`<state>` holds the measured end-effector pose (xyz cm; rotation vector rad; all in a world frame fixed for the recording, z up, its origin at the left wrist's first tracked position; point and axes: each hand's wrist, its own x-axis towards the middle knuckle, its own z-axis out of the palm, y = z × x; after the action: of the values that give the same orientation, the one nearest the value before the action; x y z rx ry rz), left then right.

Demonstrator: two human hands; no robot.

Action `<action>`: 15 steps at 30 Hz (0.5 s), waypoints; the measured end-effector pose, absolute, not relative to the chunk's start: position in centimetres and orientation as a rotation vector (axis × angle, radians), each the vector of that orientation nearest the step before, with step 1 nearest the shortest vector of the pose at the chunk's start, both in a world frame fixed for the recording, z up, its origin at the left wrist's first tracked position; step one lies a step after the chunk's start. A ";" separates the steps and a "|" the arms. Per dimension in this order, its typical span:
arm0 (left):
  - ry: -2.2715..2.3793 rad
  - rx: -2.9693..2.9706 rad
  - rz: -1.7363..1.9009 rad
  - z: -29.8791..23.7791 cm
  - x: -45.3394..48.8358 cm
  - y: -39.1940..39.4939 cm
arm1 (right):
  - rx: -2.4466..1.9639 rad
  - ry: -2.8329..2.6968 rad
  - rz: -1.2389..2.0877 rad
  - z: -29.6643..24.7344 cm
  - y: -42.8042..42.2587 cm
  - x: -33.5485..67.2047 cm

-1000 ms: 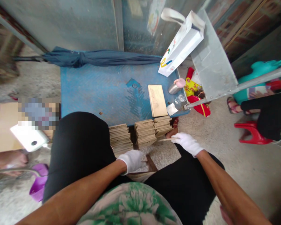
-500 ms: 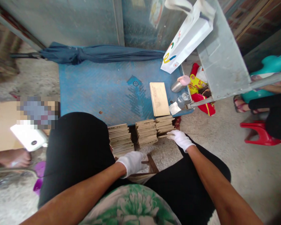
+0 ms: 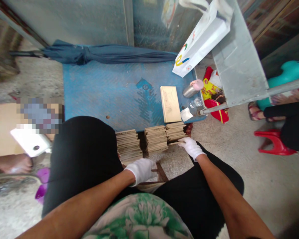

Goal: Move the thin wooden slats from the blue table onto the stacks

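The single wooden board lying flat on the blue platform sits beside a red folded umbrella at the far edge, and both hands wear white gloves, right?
Not quite: the folded umbrella is dark blue, not red, as the head view shows. The single wooden board does lie flat on the blue platform, and the left hand and right hand wear white gloves.

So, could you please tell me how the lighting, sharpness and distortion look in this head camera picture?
Head view: soft, even daylight without hard shadows; the stacked thin wooden boards and both white-gloved hands, left hand and right hand, are sharp; wide-angle bending curves the edges, the far left is smeared, and a pixelated patch hides something.
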<state>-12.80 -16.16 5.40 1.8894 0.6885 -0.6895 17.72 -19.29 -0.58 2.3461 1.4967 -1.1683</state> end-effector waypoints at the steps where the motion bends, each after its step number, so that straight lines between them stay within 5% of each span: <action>1: 0.691 1.908 -0.706 5.4 -12.8 -16.2 | 2.346 1.494 -1.160 -0.6 -19.3 17.7; 15: 0.721 1.896 -0.706 5.5 -12.6 -16.2 | 2.352 1.469 -1.085 -0.7 -19.1 17.5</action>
<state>-12.64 -16.24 5.52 1.8960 0.7209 -0.7056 17.48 -19.13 -0.70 2.3518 1.4690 -1.0851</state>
